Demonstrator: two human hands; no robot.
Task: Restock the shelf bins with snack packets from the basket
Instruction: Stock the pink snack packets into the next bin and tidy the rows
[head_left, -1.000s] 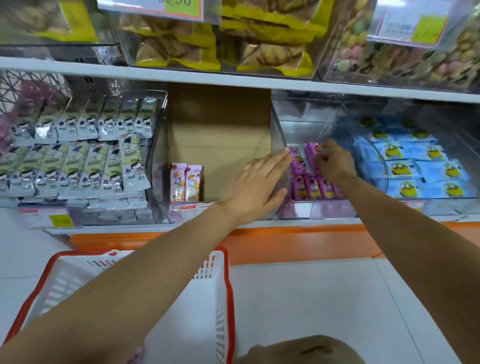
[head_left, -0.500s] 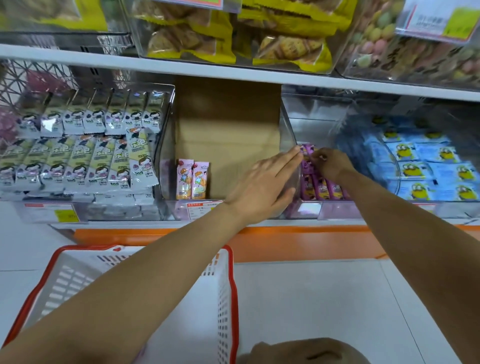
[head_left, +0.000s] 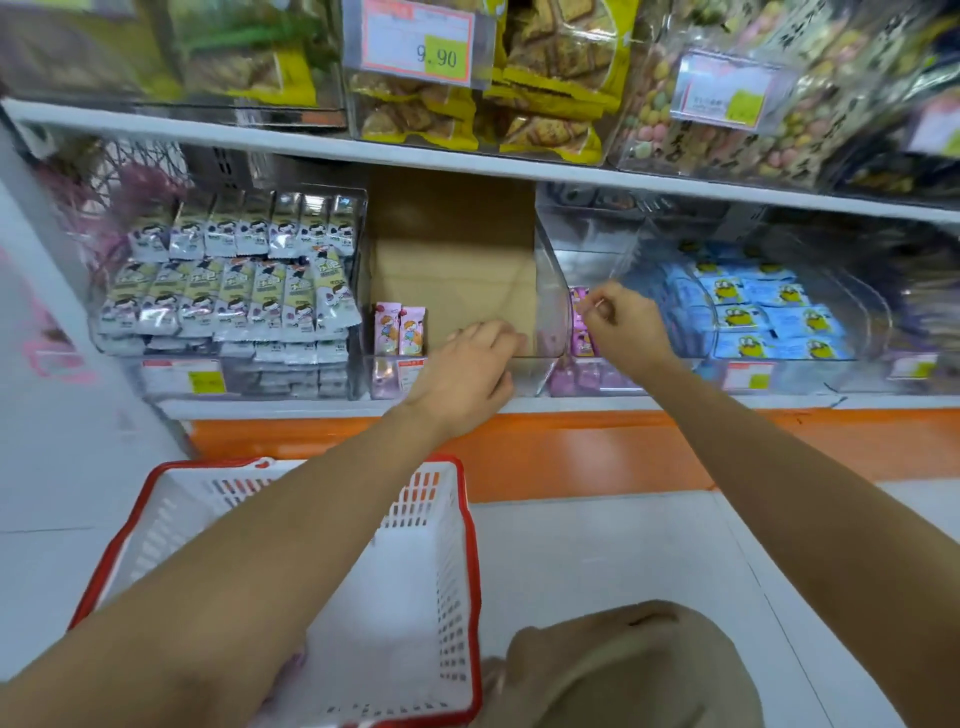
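Note:
A white basket with a red rim (head_left: 471, 525) stands on the floor below the shelf, and my left forearm crosses over it. My left hand (head_left: 465, 376) rests with bent fingers at the front of the middle clear bin (head_left: 548, 291) and holds nothing that I can see. Two pink snack packets (head_left: 400, 330) stand upright at that bin's left. My right hand (head_left: 621, 322) reaches into the neighbouring bin and pinches a purple packet (head_left: 577, 301) at the top of a row of purple packets (head_left: 582, 340).
Grey-green packets (head_left: 234, 296) fill the left bin and blue packets (head_left: 753, 312) the right one. Brown cardboard (head_left: 452, 260) backs the middle bin. The upper shelf (head_left: 260, 137) holds yellow biscuit bags and a 9.90 price tag (head_left: 418, 44). My knee (head_left: 623, 665) is beside the basket.
My left hand has pulled back leftward from the purple bin's wall, and its fingers have bent. My right hand has stayed in the purple bin. The camera has moved closer and tilted.

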